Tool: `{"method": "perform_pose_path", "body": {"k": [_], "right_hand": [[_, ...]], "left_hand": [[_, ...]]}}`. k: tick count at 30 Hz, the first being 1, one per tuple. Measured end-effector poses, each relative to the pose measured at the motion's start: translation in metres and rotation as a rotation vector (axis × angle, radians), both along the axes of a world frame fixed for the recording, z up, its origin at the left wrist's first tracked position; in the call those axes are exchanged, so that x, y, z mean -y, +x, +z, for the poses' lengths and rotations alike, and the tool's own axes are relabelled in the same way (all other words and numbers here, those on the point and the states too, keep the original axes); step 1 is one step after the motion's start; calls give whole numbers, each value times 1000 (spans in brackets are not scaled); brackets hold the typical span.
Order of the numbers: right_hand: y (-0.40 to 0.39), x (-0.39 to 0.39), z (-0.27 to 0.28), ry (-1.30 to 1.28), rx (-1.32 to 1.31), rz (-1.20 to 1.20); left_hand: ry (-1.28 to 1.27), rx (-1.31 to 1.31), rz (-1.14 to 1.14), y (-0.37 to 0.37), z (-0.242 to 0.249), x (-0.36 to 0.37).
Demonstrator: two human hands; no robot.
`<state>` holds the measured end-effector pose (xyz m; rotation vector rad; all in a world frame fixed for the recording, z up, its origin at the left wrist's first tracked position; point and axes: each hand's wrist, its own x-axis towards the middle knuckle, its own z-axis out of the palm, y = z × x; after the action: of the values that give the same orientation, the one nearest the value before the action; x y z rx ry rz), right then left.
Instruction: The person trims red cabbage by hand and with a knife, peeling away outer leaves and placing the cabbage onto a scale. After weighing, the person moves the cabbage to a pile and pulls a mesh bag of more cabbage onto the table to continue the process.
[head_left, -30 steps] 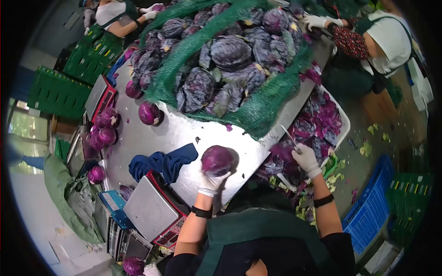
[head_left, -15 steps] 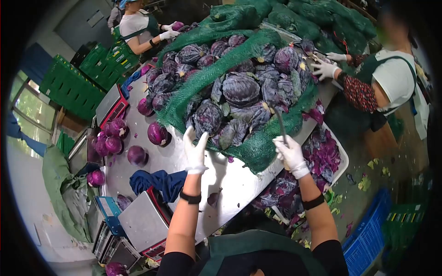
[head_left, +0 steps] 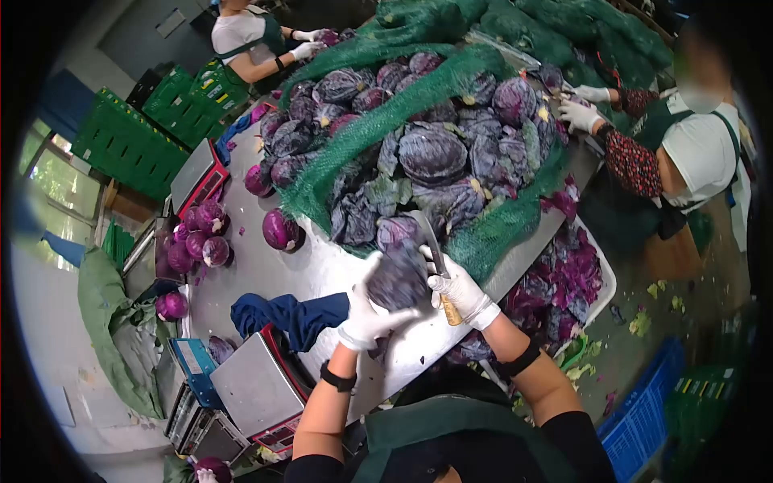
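Observation:
My left hand [head_left: 372,314], in a white glove, cups a dark red cabbage [head_left: 396,282] above the metal table's near edge. The cabbage is slightly blurred. In my gloved right hand [head_left: 463,296] is a knife [head_left: 432,241] with a curved blade and a yellowish handle. Its blade points up and away, close to the cabbage's right side. Just beyond both hands lies a heap of unpeeled red cabbages [head_left: 433,153], partly wrapped in green netting [head_left: 346,153].
Peeled purple cabbages [head_left: 282,230] sit on the table's left, near scales [head_left: 250,386] and a blue cloth [head_left: 286,314]. A white tub [head_left: 605,278] of leaf trimmings stands to the right. Co-workers [head_left: 684,153] [head_left: 250,40] handle cabbages. Green crates [head_left: 125,153] are stacked at left.
My left hand has taken a cabbage from the heap's near edge and drawn it toward me. My right hand has brought the knife leftward, beside that cabbage.

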<state>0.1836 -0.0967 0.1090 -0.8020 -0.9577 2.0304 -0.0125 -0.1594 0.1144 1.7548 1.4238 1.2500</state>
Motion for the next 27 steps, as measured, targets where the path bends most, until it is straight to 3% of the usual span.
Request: {"method": "perform_pose_path", "body": {"k": [1, 2, 3, 4, 5, 6, 7, 8, 9, 11, 13, 15, 16, 17, 19, 20, 21, 23, 25, 27], "right_hand": [[5, 5, 8, 8, 199, 72], [9, 13, 4, 39, 274, 40], [12, 20, -5, 75, 349, 8], [10, 33, -31, 209, 350, -121], [15, 43, -34, 320, 581, -40], [13, 55, -37, 523, 652, -114], [11, 66, -37, 726, 720, -185], [16, 68, -29, 736, 912, -34], [19, 70, -37, 807, 893, -152], [35, 66, -24, 640, 977, -314], [71, 64, -56, 271, 954, -537], [127, 74, -83, 208, 1029, -579], [136, 77, -80, 506, 1137, -650], [139, 86, -66, 797, 1235, -697], [127, 103, -34, 591, 1360, -479], [114, 109, -32, 717, 1324, -397], [99, 120, -31, 836, 1286, -316], [64, 146, -30, 972, 1264, -118], [40, 165, -42, 790, 1439, 29], [33, 175, -70, 776, 1403, 8]], "left_hand": [[-59, -164, -54, 7, -3, 17], [-54, -60, -31, 18, -13, 33], [-228, -2, -27, 23, -20, 43], [-257, -194, -105, 31, -8, 45], [-286, -387, -183, 39, 0, 47], [-230, -455, -178, 47, -21, 56], [-342, -478, -155, 58, -24, 66], [-357, -492, -166, 61, -30, 74], [-368, -508, -176, 63, -38, 79], [-284, -460, -259, 46, -46, 84], [-355, -198, -288, 20, -63, 94], [-405, -66, -290, -8, -86, 106], [-486, 239, -204, -15, -114, 121], [-501, 240, -207, -7, -93, 117], [-534, -142, -86, 16, -56, 109], [-452, -267, -39, 25, -74, 110], [-490, -453, 11, 39, -58, 102], [-484, -545, 44, 52, -52, 93], [-519, -543, 38, 54, -50, 88], [-560, -544, 53, 53, -49, 86]]}}
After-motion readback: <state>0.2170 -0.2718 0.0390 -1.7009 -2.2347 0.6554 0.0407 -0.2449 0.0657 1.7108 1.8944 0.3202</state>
